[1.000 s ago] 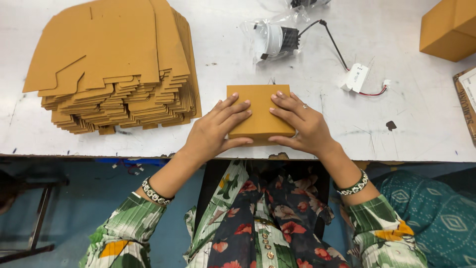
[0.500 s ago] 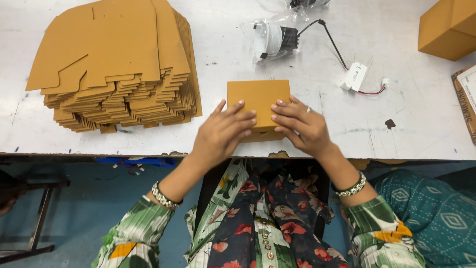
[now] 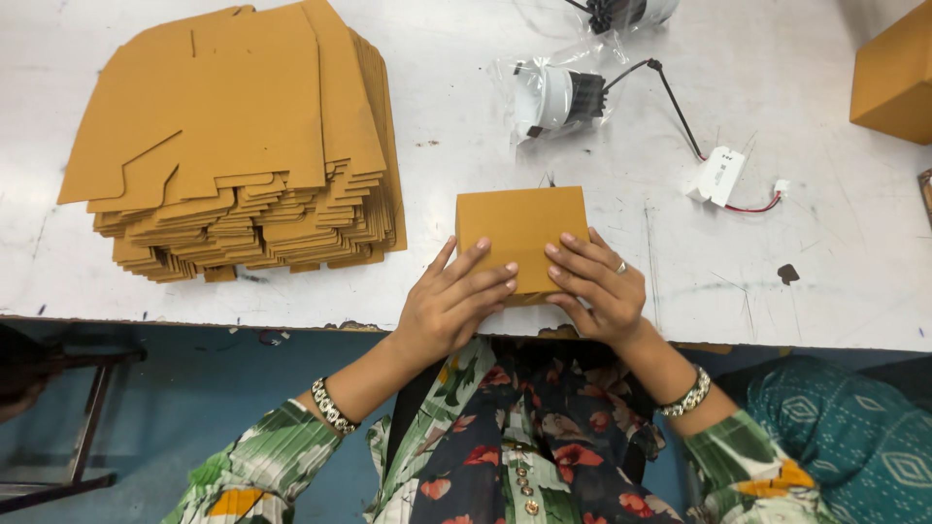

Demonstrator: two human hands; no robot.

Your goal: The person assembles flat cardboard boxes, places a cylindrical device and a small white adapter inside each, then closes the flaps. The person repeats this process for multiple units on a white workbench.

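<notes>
A small closed brown cardboard box (image 3: 521, 226) sits at the near edge of the white worktable (image 3: 437, 175). My left hand (image 3: 452, 305) grips its near left side, fingers spread over the top. My right hand (image 3: 593, 289), with a ring, holds the near right side, fingertips pressed on the lid. Both hands cover the box's near edge, which hangs slightly over the table edge.
A thick stack of flat die-cut cardboard blanks (image 3: 233, 146) lies at the left. A bagged white lamp fixture (image 3: 558, 97) with a black cable and a white driver block (image 3: 718, 175) lies behind the box. Another brown box (image 3: 893, 78) stands at the far right.
The box has slid toward me to the table edge, and both hands have drawn back with it, now curling over its near side.
</notes>
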